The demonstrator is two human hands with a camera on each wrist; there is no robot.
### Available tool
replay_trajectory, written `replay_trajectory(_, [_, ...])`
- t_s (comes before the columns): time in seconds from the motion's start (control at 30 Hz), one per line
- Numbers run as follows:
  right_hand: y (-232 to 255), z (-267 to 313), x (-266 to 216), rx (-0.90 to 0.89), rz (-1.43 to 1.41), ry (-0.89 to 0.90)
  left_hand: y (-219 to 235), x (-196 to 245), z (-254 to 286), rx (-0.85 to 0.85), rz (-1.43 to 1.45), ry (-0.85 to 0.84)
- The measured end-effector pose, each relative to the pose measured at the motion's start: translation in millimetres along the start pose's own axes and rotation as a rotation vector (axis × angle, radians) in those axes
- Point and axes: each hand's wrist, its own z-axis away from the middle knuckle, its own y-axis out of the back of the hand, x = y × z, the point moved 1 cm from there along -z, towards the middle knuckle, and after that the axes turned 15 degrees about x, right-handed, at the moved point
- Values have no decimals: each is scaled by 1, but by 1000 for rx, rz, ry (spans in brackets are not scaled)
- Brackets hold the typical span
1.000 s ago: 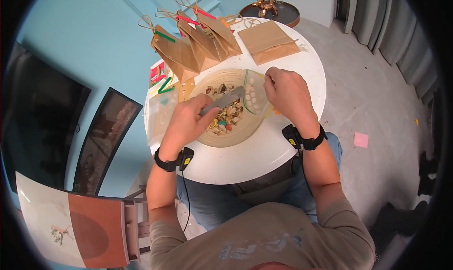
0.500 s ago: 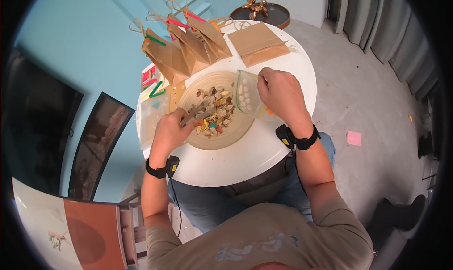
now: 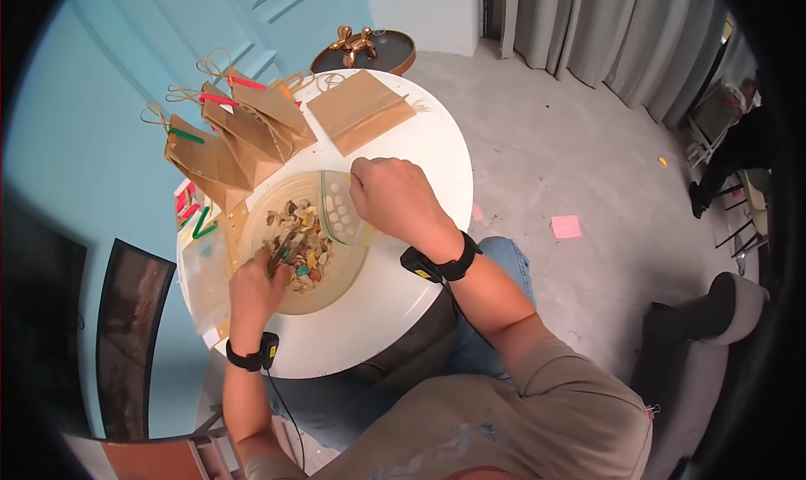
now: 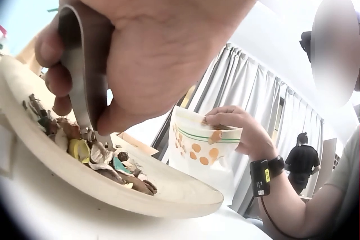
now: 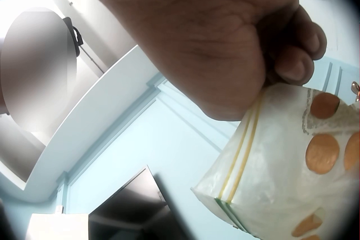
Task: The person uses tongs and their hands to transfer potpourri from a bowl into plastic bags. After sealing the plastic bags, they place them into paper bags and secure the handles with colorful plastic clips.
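Metal tongs [image 4: 84, 65] are gripped in my left hand [image 3: 254, 300], their tips down among the dried petals and pieces [image 3: 306, 249] on a round, pale plate [image 3: 348, 283]. In the left wrist view the tips touch pieces beside a yellow one [image 4: 79, 150]. My right hand [image 3: 401, 203] pinches the top edge of a clear zip bag [image 3: 338, 210] with orange dots, held over the plate's right side. Up close in the right wrist view, curled fingers hold the bag [image 5: 270, 155] by its zip edge.
Several brown paper bags [image 3: 206, 165] stand behind the plate, with another lying flat [image 3: 361, 115] at the back right. Green and red strips [image 3: 204, 222] and a clear sheet [image 3: 206, 274] lie left of the plate on the round white table [image 3: 449, 157].
The left hand with the tongs has drawn back from the bag's mouth and lowered into the pieces. The right hand still holds the bag. The head view has turned right.
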Motion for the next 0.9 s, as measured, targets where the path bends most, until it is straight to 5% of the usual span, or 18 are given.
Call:
replay_trajectory(0.4, [0,1,-3,41,-24,28,4,-12,7,54,54,-35])
replay_trajectory(0.9, [-2,2,-9,28,1,29,65,50,1,107,270,12])
